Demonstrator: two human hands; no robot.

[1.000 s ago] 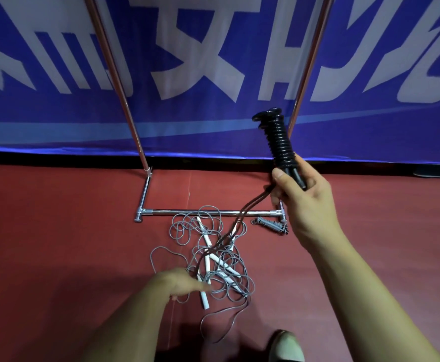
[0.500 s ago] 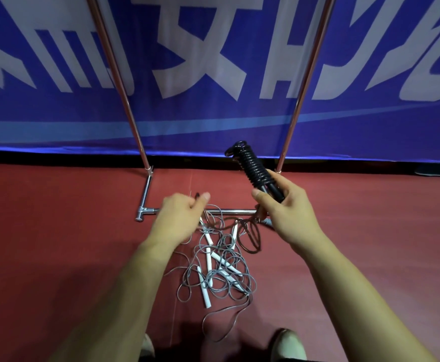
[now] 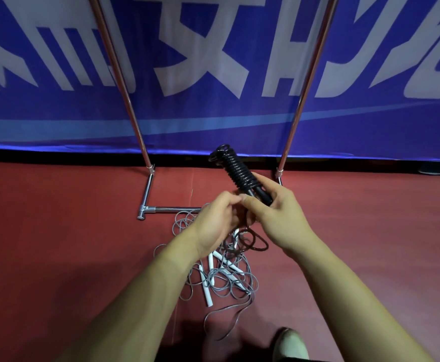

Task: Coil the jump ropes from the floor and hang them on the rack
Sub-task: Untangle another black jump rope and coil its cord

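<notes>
Black jump rope (image 3: 242, 176) up off the floor, in front of the rack's base. Two handles side by side, cord wound tight round their upper part in a ribbed coil, top end tilted away and to the left. Gripped at the lower end by R hand (image 3: 279, 215): fingers wrapped behind, thumb across the front. L hand (image 3: 213, 223) right beside it, back of hand up, fingers curled in round the loose black cord where it leaves the handles, fingertips touching R thumb. Rest of that cord hanging below both hands in a few slack loops (image 3: 255, 242), over the pile.

Grey jump ropes (image 3: 221, 280) w/ white handles (image 3: 205, 288) lying tangled on red floor (image 3: 57, 244), just in front of rack's front base bar, partly hidden under L forearm. One loose loop trailing toward the near edge of the floor, close to a pale shoe (image 3: 289, 343). No. of ropes in the tangle: can't tell.

Chrome rack (image 3: 171, 209): base bars flat on floor, two poles rising past top of view. Blue banner (image 3: 213, 118) w/ white lettering behind it, along floor's far edge.
</notes>
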